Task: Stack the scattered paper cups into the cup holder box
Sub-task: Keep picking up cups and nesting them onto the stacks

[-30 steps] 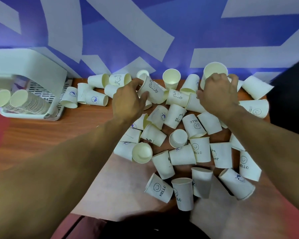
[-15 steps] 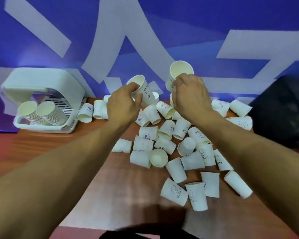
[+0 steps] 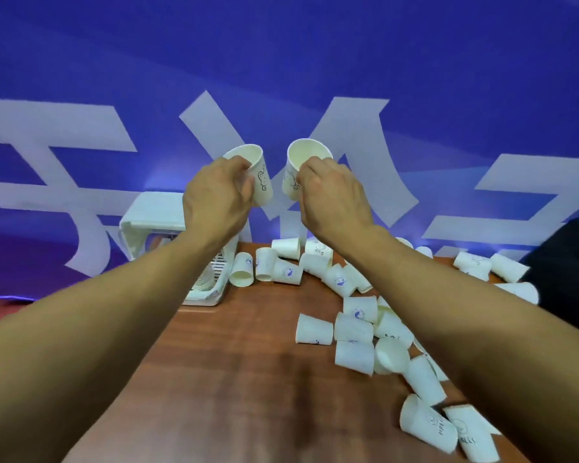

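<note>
both lifted clear of the surface (image 3: 248, 379) now: my left hand (image 3: 214, 198) grips the left cup (image 3: 260, 177), my right hand (image 3: 333, 198) grips the right cup (image 3: 303, 158), just apart, ready to nest.

Bright, even light; soft motion blur throughout, with wide-angle bending at edges.

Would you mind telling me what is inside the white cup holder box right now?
A stack of nested cups lies in the cup holder box, only its rims showing. The left forearm covers the rest of the interior, so any further stacks are hidden.
</note>
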The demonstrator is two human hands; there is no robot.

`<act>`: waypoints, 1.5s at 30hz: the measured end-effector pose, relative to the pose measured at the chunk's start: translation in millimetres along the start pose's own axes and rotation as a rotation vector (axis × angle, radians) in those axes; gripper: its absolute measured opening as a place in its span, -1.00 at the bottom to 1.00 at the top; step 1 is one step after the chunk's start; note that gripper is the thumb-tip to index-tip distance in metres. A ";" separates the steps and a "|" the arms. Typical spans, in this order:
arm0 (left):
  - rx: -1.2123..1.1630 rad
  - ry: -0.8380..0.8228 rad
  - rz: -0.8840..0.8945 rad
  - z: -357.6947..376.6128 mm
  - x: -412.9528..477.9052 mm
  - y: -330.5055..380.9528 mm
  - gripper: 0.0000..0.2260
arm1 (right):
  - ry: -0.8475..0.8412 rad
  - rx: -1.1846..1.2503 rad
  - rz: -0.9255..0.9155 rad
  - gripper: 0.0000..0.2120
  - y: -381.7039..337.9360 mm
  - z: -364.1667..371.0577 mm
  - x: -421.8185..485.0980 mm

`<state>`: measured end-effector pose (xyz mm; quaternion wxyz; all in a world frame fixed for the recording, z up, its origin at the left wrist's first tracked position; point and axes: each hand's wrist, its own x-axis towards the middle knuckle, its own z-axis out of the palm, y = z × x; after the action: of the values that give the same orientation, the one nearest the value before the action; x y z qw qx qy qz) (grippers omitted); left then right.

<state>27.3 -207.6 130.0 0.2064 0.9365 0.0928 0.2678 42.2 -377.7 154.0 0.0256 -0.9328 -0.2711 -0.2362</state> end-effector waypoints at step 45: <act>0.161 -0.294 -0.066 -1.4 16.2 -293.7 -0.78 | -0.389 0.177 -0.078 -0.63 -211.5 168.0 84.6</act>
<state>21.6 61.2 10.5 0.1504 0.9756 0.1133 0.1128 67.1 -126.2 26.4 0.0455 -0.9436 -0.3267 -0.0277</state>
